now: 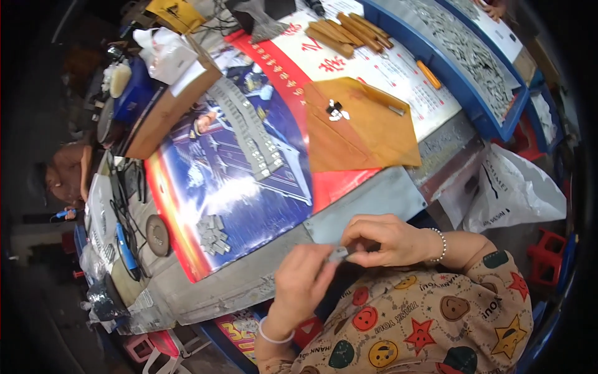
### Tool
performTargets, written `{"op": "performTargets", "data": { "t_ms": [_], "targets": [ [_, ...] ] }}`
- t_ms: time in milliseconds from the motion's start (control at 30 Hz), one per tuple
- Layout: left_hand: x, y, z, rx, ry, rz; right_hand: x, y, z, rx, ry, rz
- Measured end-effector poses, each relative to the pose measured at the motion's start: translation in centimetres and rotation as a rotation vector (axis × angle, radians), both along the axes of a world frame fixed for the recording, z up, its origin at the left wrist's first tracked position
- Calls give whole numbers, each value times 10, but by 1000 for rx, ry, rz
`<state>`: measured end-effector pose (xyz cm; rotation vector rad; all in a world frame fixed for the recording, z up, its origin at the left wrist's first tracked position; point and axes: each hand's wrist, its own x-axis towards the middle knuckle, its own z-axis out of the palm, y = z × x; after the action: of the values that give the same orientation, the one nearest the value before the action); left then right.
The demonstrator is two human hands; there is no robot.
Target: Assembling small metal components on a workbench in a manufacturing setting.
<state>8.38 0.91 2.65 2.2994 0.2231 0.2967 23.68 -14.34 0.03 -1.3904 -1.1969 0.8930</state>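
Note:
Both hands meet just off the table's near edge, in front of my body. A small grey piece [338, 254] sits between them. My left hand [302, 279] has its thumb and fingers closed on the piece, somewhat blurred. From the other side my right hand [389, 240] pinches it with bent fingers. A loose pile of similar grey pieces [213, 235] lies left of my hands on a glossy poster [249, 209]. Farther back, long rows of grey pieces [246, 128] lie side by side. Tiny black and white bits [336, 112] rest on a brown sheet [374, 140].
A grey sheet [367, 202] lies at the near edge. Rolled brown sheets [339, 36], an orange-handled tool [428, 75] and a blue bin [458, 84] of grey parts stand back right. At left are a cardboard box [159, 118], a blue-handled corded tool [126, 249] and another person [67, 168].

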Motion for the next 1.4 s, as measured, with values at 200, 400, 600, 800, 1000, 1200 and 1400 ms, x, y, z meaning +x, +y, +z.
{"op": "performTargets", "data": {
  "t_ms": [200,400,600,800,1000,1200,1400],
  "targets": [
    [37,113,-4,196,-125,306,16,-8,0,24,-79,-250],
    [100,263,-38,225,-180,441,17,-22,-18,78,-573,-472],
    [145,331,-73,293,-28,398,18,-12,-24,142,-717,-464],
    [165,342,-71,204,86,350,19,-12,-28,114,-745,-443],
    [166,348,-72,167,102,323,19,-11,-29,110,-738,-448],
    [168,344,-75,202,23,339,19,-10,-28,118,-749,-451],
    [172,348,-81,276,-52,331,19,-9,-27,123,-750,-454]
  ]
}}
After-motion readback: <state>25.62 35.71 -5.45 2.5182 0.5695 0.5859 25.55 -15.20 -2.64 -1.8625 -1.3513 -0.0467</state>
